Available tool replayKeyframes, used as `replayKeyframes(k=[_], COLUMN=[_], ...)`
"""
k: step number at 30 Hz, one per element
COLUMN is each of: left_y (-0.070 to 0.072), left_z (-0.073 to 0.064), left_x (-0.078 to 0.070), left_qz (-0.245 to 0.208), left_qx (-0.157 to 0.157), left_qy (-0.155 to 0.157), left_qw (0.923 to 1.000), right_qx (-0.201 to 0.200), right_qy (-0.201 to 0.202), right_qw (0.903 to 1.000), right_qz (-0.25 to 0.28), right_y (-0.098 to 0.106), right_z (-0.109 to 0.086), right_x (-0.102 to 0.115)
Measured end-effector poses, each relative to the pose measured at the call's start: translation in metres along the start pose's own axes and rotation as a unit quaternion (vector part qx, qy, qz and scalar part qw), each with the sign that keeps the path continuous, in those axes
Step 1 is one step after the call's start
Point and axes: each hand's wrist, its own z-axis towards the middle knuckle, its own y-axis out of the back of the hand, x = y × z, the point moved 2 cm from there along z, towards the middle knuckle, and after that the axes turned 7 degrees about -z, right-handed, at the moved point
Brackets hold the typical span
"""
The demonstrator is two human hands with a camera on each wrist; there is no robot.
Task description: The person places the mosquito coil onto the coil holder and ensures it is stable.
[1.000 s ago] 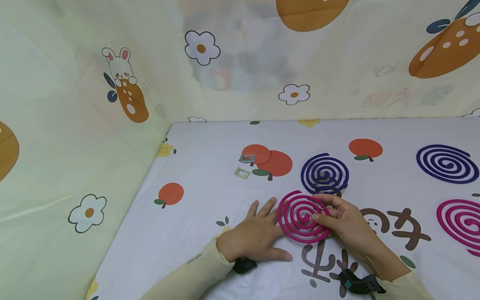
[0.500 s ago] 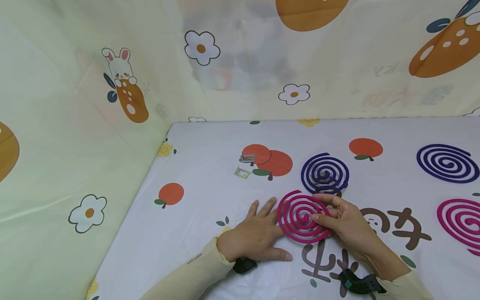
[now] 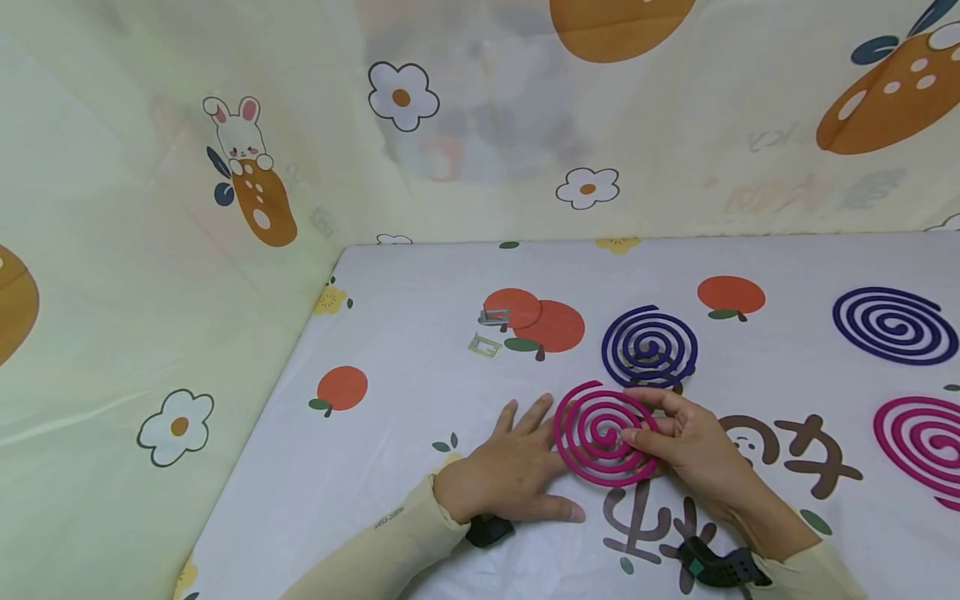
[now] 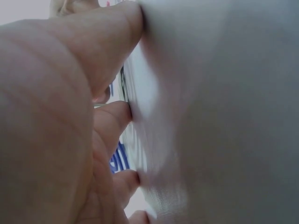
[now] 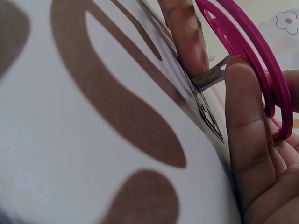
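In the head view my right hand (image 3: 697,446) pinches a pink mosquito coil (image 3: 609,431) at its right side, thumb near the centre and fingers behind the rim. My left hand (image 3: 513,475) lies palm down and spread on the table, some fingers hidden behind the coil. The right wrist view shows a thin metal coil stand (image 5: 212,77) rising from the table towards the coil, with a left finger (image 5: 184,37) pressed down beside its base. Left fingertips (image 4: 126,109) touch the tabletop in the left wrist view. A dark blue coil (image 3: 649,348) sits just behind the pink one.
Two small metal coil stands, one silver (image 3: 494,317) and one paler (image 3: 485,347), lie behind my left hand. At the far right are another blue coil (image 3: 896,327) and another pink coil (image 3: 943,444). A patterned cloth wall (image 3: 480,150) bounds the table's back and left.
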Motion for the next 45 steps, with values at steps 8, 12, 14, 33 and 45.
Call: replayKeyframes(k=[8, 12, 14, 33, 45], left_y=[0.0011, 0.0014, 0.0014, 0.0016, 0.0031], left_z=[-0.0004, -0.0006, -0.0007, -0.0007, -0.0013], left_x=[0.0004, 0.0002, 0.0002, -0.0007, -0.0014], left_qz=[0.002, 0.003, 0.003, 0.005, 0.003], left_qx=[0.0, 0.001, 0.002, 0.005, -0.003], left_qy=[-0.002, -0.003, -0.002, 0.001, -0.005], left_qw=[1.0, 1.0, 1.0, 1.0, 1.0], right_qx=[-0.014, -0.016, -0.017, -0.017, -0.005], right_qy=[0.003, 0.007, 0.007, 0.018, -0.007], right_qw=[0.9999, 0.9998, 0.9998, 0.9997, 1.0], right_qz=[-0.007, -0.005, -0.004, 0.003, -0.002], right_y=[-0.0005, -0.0007, -0.0009, -0.0003, -0.0016], right_z=[0.0006, -0.0001, -0.0002, 0.0002, -0.0003], right_x=[-0.0001, 0.0008, 0.0009, -0.0003, 0.0028])
